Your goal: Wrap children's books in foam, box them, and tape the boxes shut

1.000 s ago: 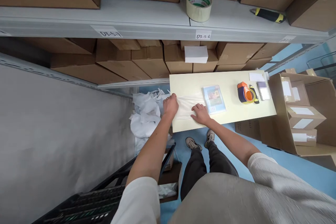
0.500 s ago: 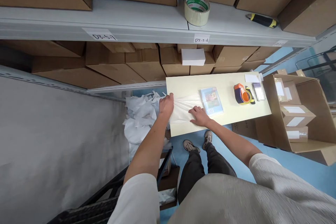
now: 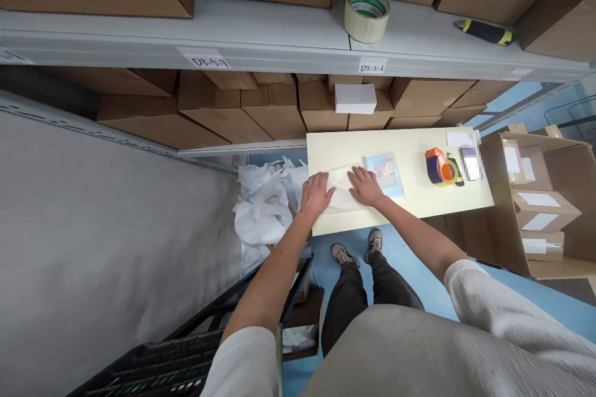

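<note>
A thin white plastic bag (image 3: 343, 193) lies flat on the pale yellow table (image 3: 419, 198). My left hand (image 3: 316, 193) rests on its left end, fingers stretched out flat. My right hand (image 3: 365, 185) presses on the bag's right part with fingers spread, right beside a clear-wrapped blue product pack (image 3: 387, 172) that touches the bag's right edge. Neither hand grips anything.
An orange and blue tape dispenser (image 3: 440, 167) and small paper labels (image 3: 459, 138) lie at the table's right. Crumpled white bags (image 3: 263, 211) pile left of the table. Open cardboard box (image 3: 535, 198) at right. Shelf above holds a tape roll (image 3: 366, 12) and a utility knife (image 3: 487, 31).
My left hand has let go of the bag's left edge and now lies flat on it. My right hand slid up and right, close to the blue pack.
</note>
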### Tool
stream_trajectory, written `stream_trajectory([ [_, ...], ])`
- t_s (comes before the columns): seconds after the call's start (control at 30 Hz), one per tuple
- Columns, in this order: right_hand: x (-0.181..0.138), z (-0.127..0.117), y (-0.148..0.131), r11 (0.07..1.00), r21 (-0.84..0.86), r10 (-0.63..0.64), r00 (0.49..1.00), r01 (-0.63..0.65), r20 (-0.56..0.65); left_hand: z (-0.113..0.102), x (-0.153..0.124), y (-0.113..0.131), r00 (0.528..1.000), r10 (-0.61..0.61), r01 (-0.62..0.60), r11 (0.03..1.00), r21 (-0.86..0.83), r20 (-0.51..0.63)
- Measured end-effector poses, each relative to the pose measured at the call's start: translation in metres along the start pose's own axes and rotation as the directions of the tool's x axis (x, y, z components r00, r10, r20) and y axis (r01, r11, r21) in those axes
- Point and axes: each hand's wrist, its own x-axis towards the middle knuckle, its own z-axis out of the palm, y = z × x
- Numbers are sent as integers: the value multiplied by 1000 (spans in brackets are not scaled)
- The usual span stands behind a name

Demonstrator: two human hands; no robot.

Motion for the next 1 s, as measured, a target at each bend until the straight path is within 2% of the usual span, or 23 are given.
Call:
stream_trajectory([
  [0.13, 3, 1, 1, 999, -39, 18, 999, -16, 50, 16, -2, -10, 995, -53, 50, 998, 39, 88],
  [0.27, 2, 2, -2, 999, -23, 31, 998, -30, 54, 19, 3, -16, 985, -73, 65, 996, 57, 157],
  [0.4, -9, -5, 6, 998, 49, -35, 999, 36, -22, 13, 4, -5, 988, -92, 84, 994, 64, 123],
  [0.53, -33, -18, 26, 992, 125, -8, 991, 25, -134, 9, 0, 18, 999, -13, 12, 1000, 25, 41],
  [0.73, -89, -32, 77, 972, 221, 130, 962, -76, -241, 20, -6, 64, 994, 95, -93, 995, -30, 58],
  [1.0, -170, -42, 169, 899, 302, 411, 850, -318, -329, 42, 5, 142, 957, 274, -267, 961, -78, 99],
])
